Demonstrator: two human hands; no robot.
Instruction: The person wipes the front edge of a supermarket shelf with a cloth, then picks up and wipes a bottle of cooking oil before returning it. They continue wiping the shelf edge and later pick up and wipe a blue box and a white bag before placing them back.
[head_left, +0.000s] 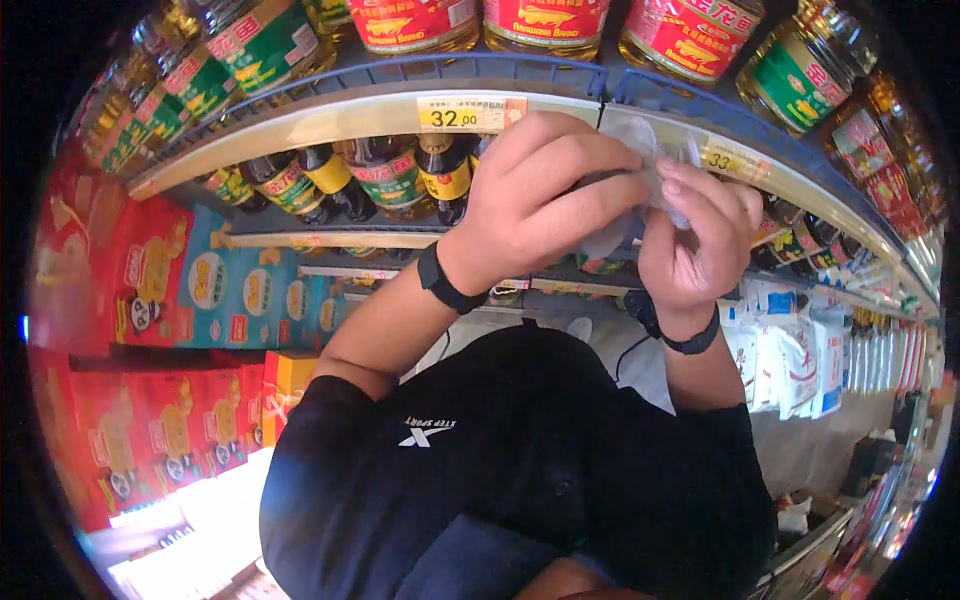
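Note:
Both hands are raised in front of a supermarket shelf of bottled cooking oil. My left hand (547, 191) pinches a thin translucent sheet (606, 234), perhaps a plastic film or wipe, between its fingertips. Close beside it, my right hand (701, 225) grips the same crumpled material with curled fingers. Part of the sheet shows above and below the fingertips. Behind the hands runs the shelf's pale front rail (337, 120), which bears a yellow price tag (454, 116). Another price tag (724, 159) lies partly behind my right hand. Black bands circle both wrists.
Large oil bottles (545, 26) stand on the upper shelf behind a blue wire guard (420, 67). Dark bottles (444, 176) fill the shelf below. Red and teal gift boxes (150, 270) are stacked at the left. White bags (799, 360) hang or stand at the right.

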